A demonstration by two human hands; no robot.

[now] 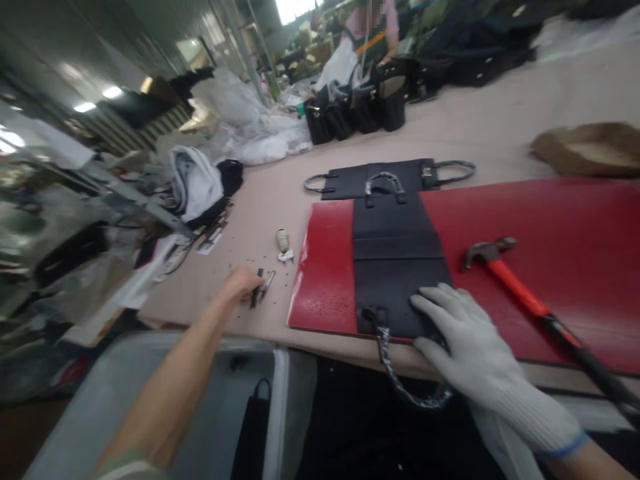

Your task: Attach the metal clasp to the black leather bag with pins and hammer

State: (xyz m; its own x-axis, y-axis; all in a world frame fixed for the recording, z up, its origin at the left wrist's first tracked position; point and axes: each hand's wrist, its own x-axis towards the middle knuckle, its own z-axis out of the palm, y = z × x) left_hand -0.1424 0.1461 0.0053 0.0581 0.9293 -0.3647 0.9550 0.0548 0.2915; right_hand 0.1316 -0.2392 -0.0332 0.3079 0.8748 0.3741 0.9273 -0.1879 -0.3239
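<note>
The right hand (465,340), in a white knit glove, lies flat with its fingers spread on the near end of a black bag panel (397,260), pressing it down rather than gripping it. The panel runs lengthwise across a red board (550,267), and its near wrapped handle (405,373) hangs off the board's front edge, just left of the gloved fingers. The panel's far handle (384,181) sits at the board's back edge.

The left hand (244,283) is bare and reaches to the table (260,207) left of the red board. Its fingers are curled together over small dark metal pieces (263,288); whether they pinch one cannot be told. Tiny dark specks lie scattered about it.

Between that hand and the board stands a small pale bottle (283,240) with a bit of white scrap at its foot. On the right part of the board rests a claw hammer (530,300) with an orange and black handle, well apart from the gloved hand.

Beyond the board's back edge lies a second flat black panel (385,175) with loop handles at both ends. Farther back stand finished black handbags (360,107), and a person (373,27) works behind them.
</note>
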